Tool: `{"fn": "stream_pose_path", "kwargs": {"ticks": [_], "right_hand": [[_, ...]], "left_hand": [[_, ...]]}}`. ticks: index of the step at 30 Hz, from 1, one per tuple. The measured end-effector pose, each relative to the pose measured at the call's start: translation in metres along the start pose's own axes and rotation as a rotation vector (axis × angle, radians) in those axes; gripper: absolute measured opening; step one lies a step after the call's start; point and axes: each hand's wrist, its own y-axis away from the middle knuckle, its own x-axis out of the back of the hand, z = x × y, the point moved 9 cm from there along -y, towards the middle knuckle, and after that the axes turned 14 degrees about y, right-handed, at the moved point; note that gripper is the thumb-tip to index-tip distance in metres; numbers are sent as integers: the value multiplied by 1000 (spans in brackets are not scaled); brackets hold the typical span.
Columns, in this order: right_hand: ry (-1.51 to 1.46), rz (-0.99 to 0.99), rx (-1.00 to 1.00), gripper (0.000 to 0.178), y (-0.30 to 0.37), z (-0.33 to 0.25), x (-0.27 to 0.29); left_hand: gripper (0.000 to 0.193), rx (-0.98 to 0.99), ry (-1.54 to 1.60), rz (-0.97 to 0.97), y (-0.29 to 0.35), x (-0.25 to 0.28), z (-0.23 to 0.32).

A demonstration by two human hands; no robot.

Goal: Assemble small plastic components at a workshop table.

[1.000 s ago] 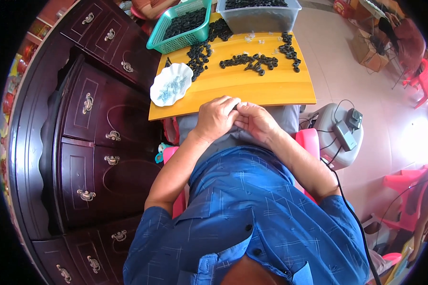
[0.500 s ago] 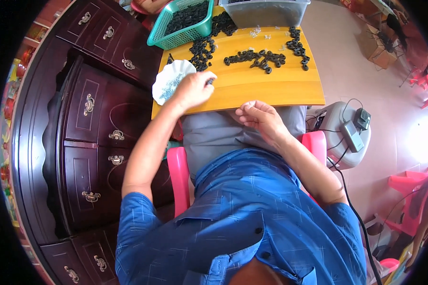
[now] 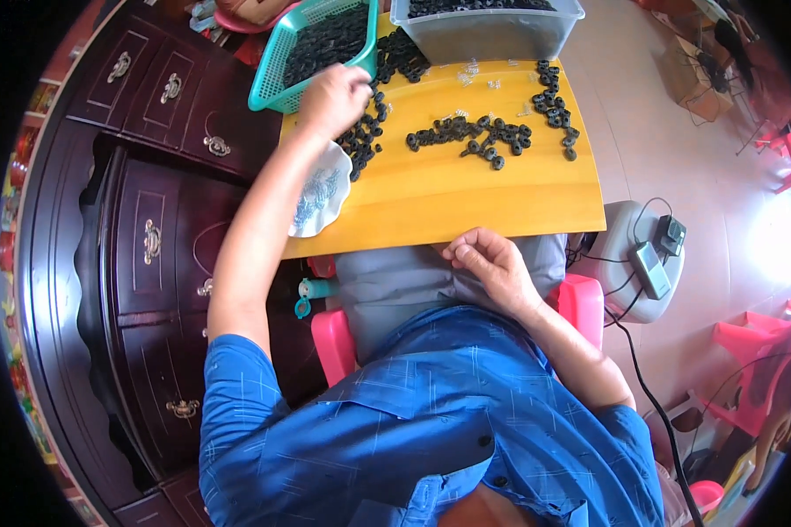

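My left hand [image 3: 332, 101] is stretched out over the near right corner of a green plastic basket [image 3: 268, 90] filled with small black pieces. Its fingers bend downward, slightly blurred, and whether they hold anything is hidden. Under that forearm sits a white scalloped dish [image 3: 332, 202] with a bluish pattern or contents. My right hand [image 3: 492, 263] stays low by the table's front edge, thumb and fingers pinched together; anything between them is too small to make out. Small black ring-shaped parts [image 3: 453, 132] lie in a cluster mid-table, with another group [image 3: 360, 140] beside the dish.
A clear plastic bin [image 3: 492, 35] of black pieces stands at the back of the yellow wooden table [image 3: 431, 206]. Small clear bits [image 3: 470, 72] are scattered before it. More black rings [image 3: 554, 105] line the right side. A dark wooden cabinet [image 3: 185, 158] borders the left.
My left hand has moved from above the dish's right side, away from me to the basket corner. A dark piece showed at its fingers before. My right hand remains pinched by the table edge.
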Motion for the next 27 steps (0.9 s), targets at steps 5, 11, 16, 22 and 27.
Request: {"fn": "stream_pose_path", "kwargs": {"ticks": [5, 11, 16, 22, 27], "right_hand": [[287, 94, 167, 15, -4, -22, 13], [958, 441, 431, 14, -5, -97, 46], [1291, 550, 549, 26, -23, -120, 56], [1460, 590, 475, 29, -42, -90, 68], [1541, 585, 503, 23, -42, -85, 64]], "left_hand": [[11, 52, -67, -124, 20, -55, 12], [10, -34, -222, -162, 14, -77, 12], [11, -29, -269, -169, 11, -87, 1], [12, -90, -245, -152, 15, -93, 28], [14, -97, -227, -145, 27, -93, 37]]}}
